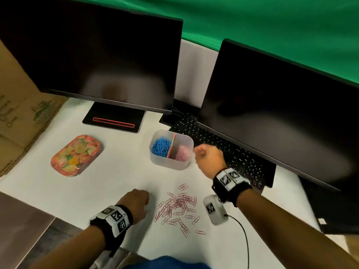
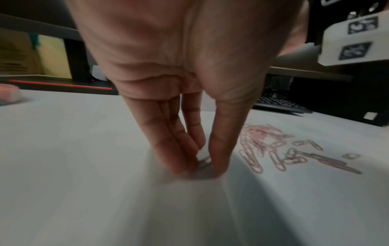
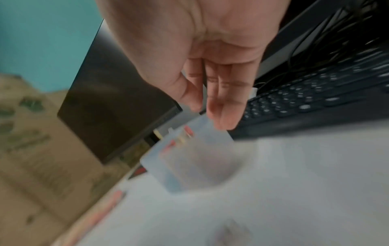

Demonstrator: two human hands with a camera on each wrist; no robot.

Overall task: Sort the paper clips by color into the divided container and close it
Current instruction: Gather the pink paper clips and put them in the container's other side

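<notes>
The translucent divided container [image 1: 171, 164] stands mid-table with blue clips [image 1: 160, 146] in its left half and pink clips [image 1: 182, 154] in its right half. Its floral lid [image 1: 76, 155] lies flat to the left. A loose pile of pink paper clips [image 1: 178, 206] is spread near the front edge. My left hand [image 1: 142, 203] reaches down just left of the pile, thumb and fingers pinching one clip [image 2: 203, 161] on the table. My right hand [image 1: 202, 153] hovers beside the container's right wall [image 3: 189, 166]; its fingers [image 3: 223, 114] hang loose and nothing shows between them.
Two dark monitors [image 1: 93, 55] [image 1: 281, 117] stand at the back, with a black keyboard [image 1: 223, 152] under the right one. A cardboard box [image 1: 23, 113] closes off the left side. The table's front-left corner [image 1: 52, 218] is close to my left wrist.
</notes>
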